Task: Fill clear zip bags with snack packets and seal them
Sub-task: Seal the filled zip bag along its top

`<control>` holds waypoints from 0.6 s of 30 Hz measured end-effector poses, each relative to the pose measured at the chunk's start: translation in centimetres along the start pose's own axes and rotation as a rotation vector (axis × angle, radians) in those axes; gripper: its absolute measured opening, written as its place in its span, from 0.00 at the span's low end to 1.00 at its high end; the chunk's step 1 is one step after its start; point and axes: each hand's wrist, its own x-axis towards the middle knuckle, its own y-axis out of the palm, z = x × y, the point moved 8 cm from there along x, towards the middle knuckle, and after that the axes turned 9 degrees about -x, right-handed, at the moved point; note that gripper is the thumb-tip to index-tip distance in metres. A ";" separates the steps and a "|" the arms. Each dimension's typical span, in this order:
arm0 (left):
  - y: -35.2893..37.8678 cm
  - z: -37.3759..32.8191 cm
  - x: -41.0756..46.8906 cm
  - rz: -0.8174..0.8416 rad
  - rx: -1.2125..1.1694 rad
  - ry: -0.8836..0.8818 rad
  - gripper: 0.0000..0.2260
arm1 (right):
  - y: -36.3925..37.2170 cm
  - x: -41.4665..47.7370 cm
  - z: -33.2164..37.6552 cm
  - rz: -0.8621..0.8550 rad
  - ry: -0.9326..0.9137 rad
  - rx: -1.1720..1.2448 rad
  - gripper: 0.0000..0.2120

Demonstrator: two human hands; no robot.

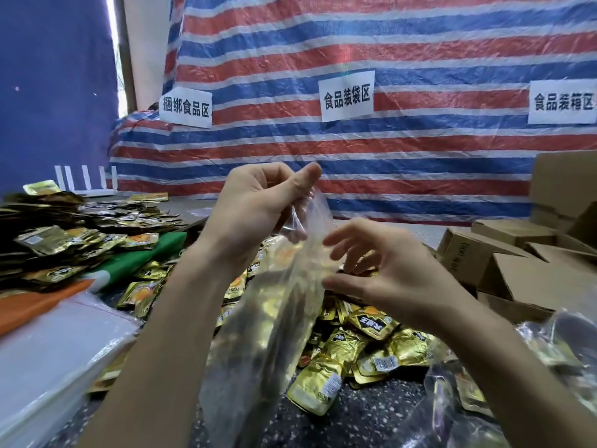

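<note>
A clear zip bag point(277, 312) hangs in front of me, raised above the table. My left hand point(255, 208) pinches its top edge between thumb and curled fingers. My right hand point(384, 273) is at the bag's right side, near its mouth, fingers spread and lightly curled; whether they grip the plastic is blurred. Gold snack packets point(355, 344) lie in a heap on the table under and behind the bag. The bag looks empty; gold shows through it from the pile behind.
More gold packets point(80, 234) are piled at the left on green and orange cloth. A stack of clear bags point(48, 350) lies at the near left. Cardboard boxes point(517, 263) stand at the right. A filled clear bag point(484, 383) sits at the near right. A striped tarp hangs behind.
</note>
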 end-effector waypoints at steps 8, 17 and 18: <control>-0.3 0.0 -0.1 0.071 -0.064 -0.020 0.14 | -1.4 0.0 -1.0 -0.154 0.024 0.008 0.17; -0.7 0.1 -0.2 0.068 -0.069 -0.017 0.13 | -2.1 -0.2 -1.0 -0.191 -0.018 0.085 0.06; -1.4 0.1 0.0 0.042 -0.027 -0.002 0.14 | -2.1 -0.2 -0.9 -0.167 -0.030 0.070 0.05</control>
